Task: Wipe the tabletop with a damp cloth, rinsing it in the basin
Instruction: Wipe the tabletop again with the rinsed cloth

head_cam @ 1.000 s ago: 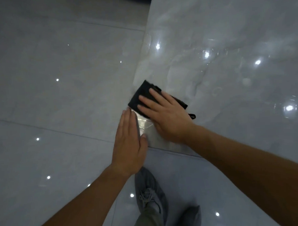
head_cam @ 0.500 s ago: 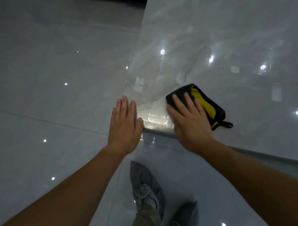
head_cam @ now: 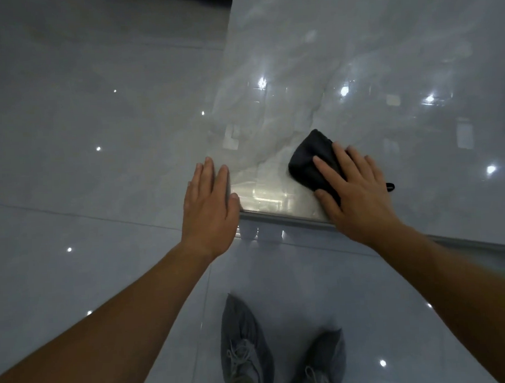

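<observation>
A glossy grey marble tabletop (head_cam: 355, 56) fills the upper right, its near corner at centre. A dark folded cloth (head_cam: 310, 157) lies flat on it close to the front edge, with a small loop (head_cam: 390, 186) sticking out on the right. My right hand (head_cam: 352, 192) presses flat on the cloth, fingers spread, covering its right half. My left hand (head_cam: 208, 204) is flat and open, fingers together, against the table's left corner edge, thumb on top. A wet streak (head_cam: 268, 190) shines between the two hands. No basin is in view.
Shiny grey floor tiles (head_cam: 83, 126) spread to the left and below the table. My two grey shoes (head_cam: 246, 345) stand on the floor just in front of the table edge. Ceiling lights reflect as bright dots on floor and tabletop.
My right hand slid the cloth from the left corner to the right along the front edge. The cloth's yellow side showed half a second ago and is now hidden. My left hand stayed at the corner.
</observation>
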Demonstrator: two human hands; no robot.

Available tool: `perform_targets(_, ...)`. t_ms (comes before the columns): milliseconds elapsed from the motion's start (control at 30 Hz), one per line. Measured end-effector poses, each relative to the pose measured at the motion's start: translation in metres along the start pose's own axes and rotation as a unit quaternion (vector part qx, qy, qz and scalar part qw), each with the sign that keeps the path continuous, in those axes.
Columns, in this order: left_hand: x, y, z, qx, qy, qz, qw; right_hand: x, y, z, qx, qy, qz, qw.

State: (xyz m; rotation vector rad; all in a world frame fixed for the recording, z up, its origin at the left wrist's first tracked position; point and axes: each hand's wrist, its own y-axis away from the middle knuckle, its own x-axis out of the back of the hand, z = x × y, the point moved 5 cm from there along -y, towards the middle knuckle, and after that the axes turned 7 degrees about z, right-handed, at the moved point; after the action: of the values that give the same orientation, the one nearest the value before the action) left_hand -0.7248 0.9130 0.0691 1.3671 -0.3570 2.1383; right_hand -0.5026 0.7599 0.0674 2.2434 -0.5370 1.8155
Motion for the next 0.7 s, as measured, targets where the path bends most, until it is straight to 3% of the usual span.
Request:
perform_targets(100,0.006,-0.001,-0.007,-0.015,0.051,0.015,0.998,-0.001,0.001,-0.016,-0.019,0.004,0.010,1.000)
perform_targets(167,0.013,-0.005,-0.011,0.008,0.141,0.034,0.989,-0.003,-0.002,-0.037,-0.018,0.010,0.010,1.000)
perform_targets(300,0.023,-0.022,-0.023,0.049,0.256,0.097,0.961,-0.021,-0.045,-0.115,0.087,-0.016,0.009,0.996)
perform_targets(400,0.020,-0.037,-0.029,0.062,0.267,0.084,0.958,-0.036,-0.058,-0.147,0.165,-0.023,0.004,0.986)
perform_targets(467,0.017,-0.041,-0.025,0.036,0.228,0.064,0.971,-0.037,-0.044,-0.135,0.203,-0.020,-0.009,0.979)
perform_targets(567,0.006,-0.042,-0.008,-0.046,0.085,0.021,0.995,-0.024,-0.008,-0.094,0.233,-0.018,-0.035,0.972)
perform_targets(700,-0.006,-0.039,-0.002,-0.081,-0.050,-0.001,0.995,0.006,0.029,-0.004,0.135,-0.041,-0.024,0.990)
